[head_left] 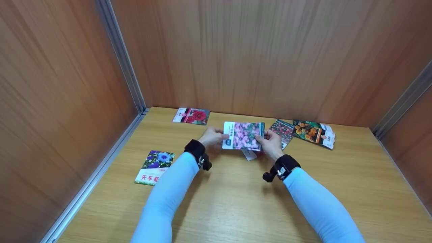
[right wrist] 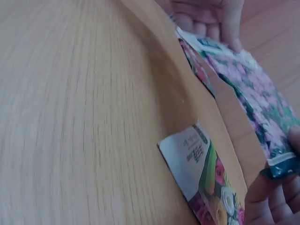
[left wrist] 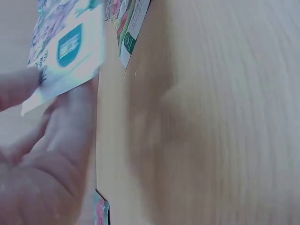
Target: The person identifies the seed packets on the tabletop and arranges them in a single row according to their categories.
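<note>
A seed packet with pink-purple flowers (head_left: 245, 135) is held up flat between both hands, over the table. My left hand (head_left: 212, 136) pinches its white end, thumb on top and fingers beneath, as the left wrist view shows. At the opposite, dark green end, my right hand (head_left: 271, 143) pinches it the same way. Below the held packet lies another packet (right wrist: 201, 173) with mixed colourful flowers and a white end, mostly hidden from the head view. Just behind the right hand lies a packet with small red-pink flowers (head_left: 282, 131).
A red-flower packet (head_left: 191, 116) lies at the back left, a blue-flower packet (head_left: 155, 167) at the left beside the left forearm. An orange-flower packet (head_left: 314, 133) lies at the back right, overlapping its neighbour. Wooden panels (head_left: 253, 57) wall the table (head_left: 229, 206) at back and sides.
</note>
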### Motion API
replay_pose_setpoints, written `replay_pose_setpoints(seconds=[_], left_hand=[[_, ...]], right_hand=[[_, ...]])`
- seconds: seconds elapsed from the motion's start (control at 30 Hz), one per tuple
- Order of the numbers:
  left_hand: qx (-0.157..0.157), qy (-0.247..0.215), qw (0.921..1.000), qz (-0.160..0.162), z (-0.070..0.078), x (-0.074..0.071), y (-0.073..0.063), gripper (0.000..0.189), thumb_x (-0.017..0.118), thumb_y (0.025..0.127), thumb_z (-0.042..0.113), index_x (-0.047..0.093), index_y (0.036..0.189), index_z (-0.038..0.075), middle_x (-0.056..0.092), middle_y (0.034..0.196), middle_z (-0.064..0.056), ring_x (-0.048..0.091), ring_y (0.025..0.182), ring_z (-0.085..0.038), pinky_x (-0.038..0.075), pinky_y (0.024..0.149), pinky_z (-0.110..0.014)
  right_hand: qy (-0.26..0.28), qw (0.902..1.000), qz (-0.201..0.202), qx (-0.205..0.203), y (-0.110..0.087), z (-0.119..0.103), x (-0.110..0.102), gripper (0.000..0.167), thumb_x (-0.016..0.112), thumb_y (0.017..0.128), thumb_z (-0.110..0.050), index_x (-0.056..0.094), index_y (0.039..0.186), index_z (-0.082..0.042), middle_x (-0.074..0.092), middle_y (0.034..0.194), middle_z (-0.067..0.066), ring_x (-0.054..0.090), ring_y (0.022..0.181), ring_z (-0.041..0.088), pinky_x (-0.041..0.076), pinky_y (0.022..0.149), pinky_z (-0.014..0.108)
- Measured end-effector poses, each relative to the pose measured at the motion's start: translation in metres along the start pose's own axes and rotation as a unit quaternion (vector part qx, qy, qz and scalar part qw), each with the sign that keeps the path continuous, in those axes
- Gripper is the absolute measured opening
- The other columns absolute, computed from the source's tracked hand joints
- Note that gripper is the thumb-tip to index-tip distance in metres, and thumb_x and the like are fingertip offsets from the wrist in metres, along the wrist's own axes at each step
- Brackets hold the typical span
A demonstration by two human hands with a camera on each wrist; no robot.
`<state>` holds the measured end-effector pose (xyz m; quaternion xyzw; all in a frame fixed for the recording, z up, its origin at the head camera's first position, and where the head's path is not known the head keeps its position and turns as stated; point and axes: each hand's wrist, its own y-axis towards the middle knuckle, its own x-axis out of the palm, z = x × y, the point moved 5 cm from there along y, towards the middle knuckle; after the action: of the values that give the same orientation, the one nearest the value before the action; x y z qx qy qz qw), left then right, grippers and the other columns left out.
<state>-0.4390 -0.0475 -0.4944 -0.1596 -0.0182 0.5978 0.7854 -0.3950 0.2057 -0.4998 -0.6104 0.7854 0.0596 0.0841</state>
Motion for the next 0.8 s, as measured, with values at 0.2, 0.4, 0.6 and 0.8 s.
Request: replay_pose_setpoints(seconds=[0.2, 0.4, 0.6, 0.8], left_hand=[[-0.066, -0.034, 0.9968, -0.029, -0.014, -0.004, -0.005, 0.044, 0.066, 0.103, 0.009, 0.056, 0.144, 0.0, 0.06, 0.13, -0.013, 0.063, 0.111, -0.024, 0.061, 0.095, -0.044], [-0.081, -0.022, 0.9961, -0.026, -0.013, -0.018, -0.011, 0.051, 0.061, 0.106, 0.011, 0.05, 0.155, 0.01, 0.065, 0.132, -0.014, 0.069, 0.106, -0.025, 0.059, 0.093, -0.039], [-0.07, 0.028, 0.9967, -0.032, -0.012, -0.022, -0.014, 0.04, 0.063, 0.105, 0.014, 0.062, 0.145, 0.011, 0.069, 0.126, -0.013, 0.071, 0.094, -0.024, 0.055, 0.087, -0.039], [-0.019, -0.047, 0.9976, 0.046, -0.008, -0.022, -0.016, 0.044, 0.077, 0.099, 0.02, 0.066, 0.138, 0.003, 0.072, 0.122, -0.014, 0.072, 0.104, -0.025, 0.059, 0.094, -0.039]], right_hand=[[0.017, 0.9988, -0.035, 0.03, -0.008, -0.002, 0.003, 0.027, 0.079, 0.098, -0.019, 0.072, 0.119, -0.004, 0.075, 0.108, 0.008, 0.07, 0.093, 0.016, 0.058, 0.078, 0.026], [0.012, 0.9931, -0.102, 0.056, -0.014, -0.006, 0.003, 0.048, 0.08, 0.096, -0.021, 0.066, 0.14, -0.009, 0.071, 0.124, 0.013, 0.069, 0.103, 0.023, 0.061, 0.083, 0.037], [-0.043, 0.9804, -0.184, 0.056, -0.021, -0.004, 0.012, 0.046, 0.083, 0.094, -0.025, 0.072, 0.135, -0.008, 0.07, 0.117, 0.006, 0.062, 0.088, 0.014, 0.051, 0.068, 0.025], [-0.01, 0.9723, -0.229, 0.048, -0.035, -0.001, 0.033, 0.031, 0.08, 0.095, -0.011, 0.066, 0.12, 0.0, 0.063, 0.073, -0.004, 0.057, 0.066, 0.008, 0.043, 0.056, 0.022]])
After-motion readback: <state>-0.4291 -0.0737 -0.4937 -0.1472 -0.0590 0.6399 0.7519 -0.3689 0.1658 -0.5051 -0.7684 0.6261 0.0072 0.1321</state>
